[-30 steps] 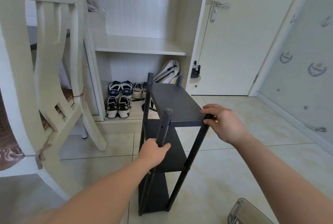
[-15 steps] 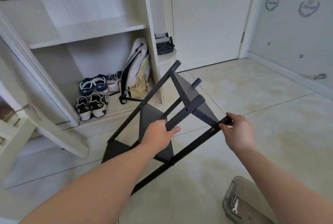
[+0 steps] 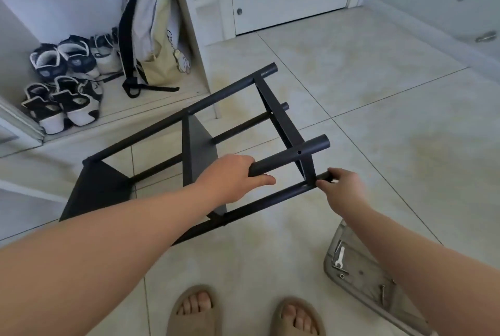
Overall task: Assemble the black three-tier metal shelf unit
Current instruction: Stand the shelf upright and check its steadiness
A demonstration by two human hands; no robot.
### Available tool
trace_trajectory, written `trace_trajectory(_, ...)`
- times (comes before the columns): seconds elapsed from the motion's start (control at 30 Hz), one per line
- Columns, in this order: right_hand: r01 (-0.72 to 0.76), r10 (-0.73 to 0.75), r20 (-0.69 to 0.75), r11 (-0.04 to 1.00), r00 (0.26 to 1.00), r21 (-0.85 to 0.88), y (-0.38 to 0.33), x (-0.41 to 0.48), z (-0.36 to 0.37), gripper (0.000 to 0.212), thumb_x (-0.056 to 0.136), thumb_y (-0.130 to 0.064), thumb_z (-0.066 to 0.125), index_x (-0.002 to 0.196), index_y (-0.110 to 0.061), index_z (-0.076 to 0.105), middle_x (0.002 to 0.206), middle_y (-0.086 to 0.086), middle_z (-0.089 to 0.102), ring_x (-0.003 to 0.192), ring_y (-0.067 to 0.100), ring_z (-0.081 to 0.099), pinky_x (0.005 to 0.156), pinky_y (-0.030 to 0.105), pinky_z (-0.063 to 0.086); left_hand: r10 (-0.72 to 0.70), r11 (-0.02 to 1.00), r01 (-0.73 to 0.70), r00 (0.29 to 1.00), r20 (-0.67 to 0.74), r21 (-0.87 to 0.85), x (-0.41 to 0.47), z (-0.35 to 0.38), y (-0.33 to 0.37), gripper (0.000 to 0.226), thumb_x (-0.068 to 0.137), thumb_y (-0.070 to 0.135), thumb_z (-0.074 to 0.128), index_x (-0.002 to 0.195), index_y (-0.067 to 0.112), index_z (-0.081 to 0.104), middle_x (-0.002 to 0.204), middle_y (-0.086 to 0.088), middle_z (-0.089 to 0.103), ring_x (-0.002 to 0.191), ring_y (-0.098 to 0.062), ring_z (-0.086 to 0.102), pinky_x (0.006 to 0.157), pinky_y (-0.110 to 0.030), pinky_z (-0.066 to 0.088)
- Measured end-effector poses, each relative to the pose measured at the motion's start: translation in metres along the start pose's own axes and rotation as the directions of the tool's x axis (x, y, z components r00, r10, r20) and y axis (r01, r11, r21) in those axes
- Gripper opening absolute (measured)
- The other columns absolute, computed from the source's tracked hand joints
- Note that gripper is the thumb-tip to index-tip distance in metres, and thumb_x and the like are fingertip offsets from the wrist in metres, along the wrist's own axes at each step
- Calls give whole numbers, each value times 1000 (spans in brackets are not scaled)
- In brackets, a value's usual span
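Here, at the far left, pairs of sneakers (image 3: 63, 84) stand on the bottom board of an open cabinet (image 3: 194, 38), with a pale backpack (image 3: 154, 24) leaning upright near that board's right edge. In front of the cabinet, the black shelf unit (image 3: 200, 146) is tilted far over on the tiled floor (image 3: 378, 119), its foot toward the cabinet and its top end pointing right. The left hand (image 3: 230, 176) is wrapped round one upper post (image 3: 292, 155), just short of the top tier. The right hand (image 3: 342, 187) pinches the tip of the nearest post (image 3: 270, 200) between fingers and thumb. Two sandalled feet (image 3: 194, 311) stand at the floor's near edge. Toward the near right corner lies a clear tray (image 3: 362, 265) holding a small wrench (image 3: 340, 257) and some screws.
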State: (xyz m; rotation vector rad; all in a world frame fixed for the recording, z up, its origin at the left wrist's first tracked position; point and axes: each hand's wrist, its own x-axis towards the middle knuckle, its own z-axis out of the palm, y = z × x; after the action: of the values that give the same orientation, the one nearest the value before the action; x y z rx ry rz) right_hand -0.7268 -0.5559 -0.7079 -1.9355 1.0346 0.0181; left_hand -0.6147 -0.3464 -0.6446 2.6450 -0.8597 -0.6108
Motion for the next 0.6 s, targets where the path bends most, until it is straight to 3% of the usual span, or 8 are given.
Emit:
trace_trajectory(0.13, -77, 77, 127, 997, 989, -5, 24, 9, 29, 9, 93, -9, 61, 97, -3, 66, 77, 13, 53, 69, 25, 47, 62, 33, 36, -7, 997, 5, 999, 32, 71, 5, 28, -23, 49, 85, 72, 55, 74, 25, 46, 72, 4, 55, 63, -12, 52, 53, -28, 35)
trace_trajectory(0.27, -98, 105, 212, 994, 971, -44, 39, 17, 59, 15, 93, -9, 57, 104, 0, 63, 77, 12, 49, 73, 24, 48, 63, 35, 34, -17, 996, 12, 998, 53, 94, 6, 53, -44, 52, 86, 72, 54, 72, 23, 43, 71, 4, 54, 62, -14, 51, 53, -31, 35)
trace_trajectory(0.37, -111, 130, 274, 990, 953, -84, 49, 21, 78, 21, 95, -7, 53, 113, -8, 64, 80, 14, 56, 71, 25, 47, 65, 35, 35, -32, 993, 22, 996, 81, 120, 8, 67, -59, 52, 87, 71, 53, 72, 23, 42, 72, 3, 53, 63, -15, 50, 55, -33, 36)
trace_trajectory(0.43, -99, 119, 310, 992, 943, -82, 55, 22, 87, 34, 98, -6, 52, 130, -11, 61, 109, 17, 68, 86, 28, 61, 71, 33, 41, -45, 992, 32, 994, 102, 126, 9, 75, -67, 50, 88, 69, 53, 73, 24, 41, 72, 3, 52, 63, -15, 49, 55, -33, 35)
trace_trajectory(0.5, -103, 127, 333, 991, 934, -88, 59, 21, 94, 48, 100, -6, 53, 147, -9, 48, 145, 6, 56, 123, 22, 61, 84, 29, 44, -58, 990, 40, 990, 127, 136, 10, 81, -77, 50, 90, 67, 54, 72, 23, 38, 73, 3, 51, 61, -13, 46, 53, -32, 32)
trace_trajectory(0.6, -48, 94, 361, 990, 928, -136, 60, 21, 99, 55, 101, -8, 54, 153, -10, 40, 155, 2, 45, 138, 16, 49, 93, 26, 41, -76, 989, 54, 983, 170, 135, 12, 89, -89, 49, 91, 63, 56, 74, 21, 37, 75, 2, 49, 62, -14, 44, 53, -32, 30)
